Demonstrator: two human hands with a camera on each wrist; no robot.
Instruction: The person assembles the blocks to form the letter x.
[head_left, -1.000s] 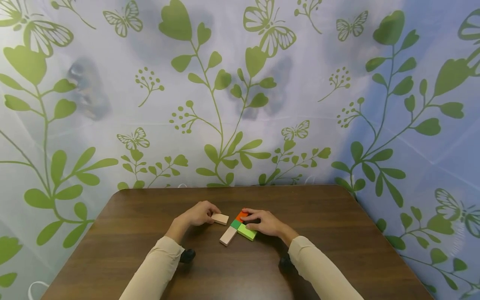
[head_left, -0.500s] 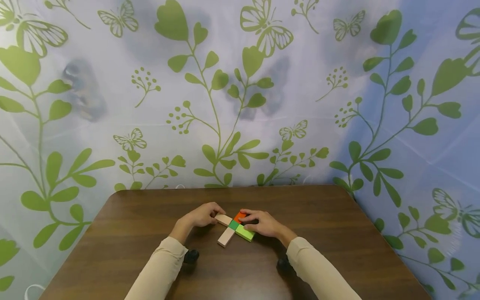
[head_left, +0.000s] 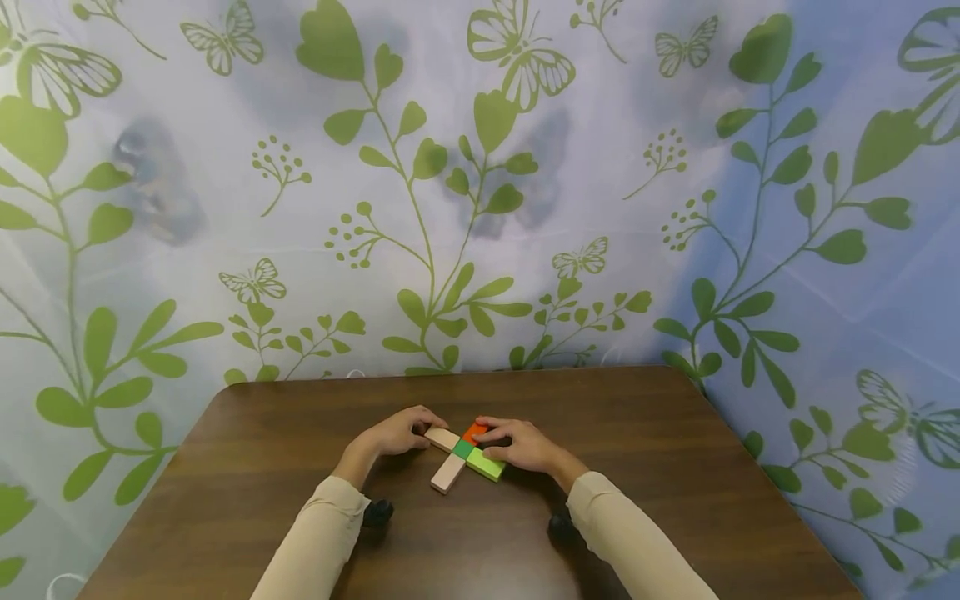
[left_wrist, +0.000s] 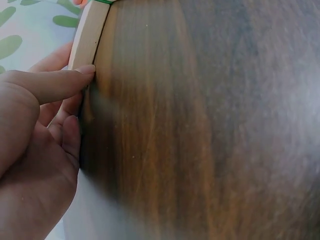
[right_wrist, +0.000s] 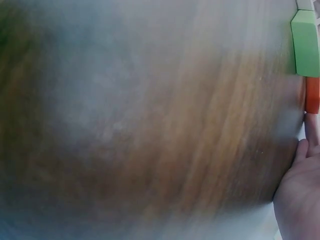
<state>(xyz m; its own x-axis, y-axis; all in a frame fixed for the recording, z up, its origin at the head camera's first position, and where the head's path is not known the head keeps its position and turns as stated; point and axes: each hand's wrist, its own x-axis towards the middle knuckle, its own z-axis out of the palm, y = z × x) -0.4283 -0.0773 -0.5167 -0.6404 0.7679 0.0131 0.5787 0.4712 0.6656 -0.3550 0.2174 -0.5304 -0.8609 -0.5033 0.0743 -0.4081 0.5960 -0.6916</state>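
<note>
My left hand pinches the outer end of a plain wooden block, thumb on one side as the left wrist view shows. The block's inner end meets a small dark green block at the centre of a flat cross. An orange block extends from the centre to the far side, a lime green block to the right, and a pale wooden block toward the person. Fingertips of my right hand touch the orange block; its thumb rests at the lime block.
The blocks lie on a dark brown wooden table with rounded far corners. Behind it hangs a pale curtain printed with green leaves and butterflies. A dark wrist camera sits under the left forearm, another dark camera under the right.
My left hand has moved right and slid the plain wooden block against the green centre, closing the gap. My right hand stays at the orange and lime blocks. The head view has shifted slightly.
</note>
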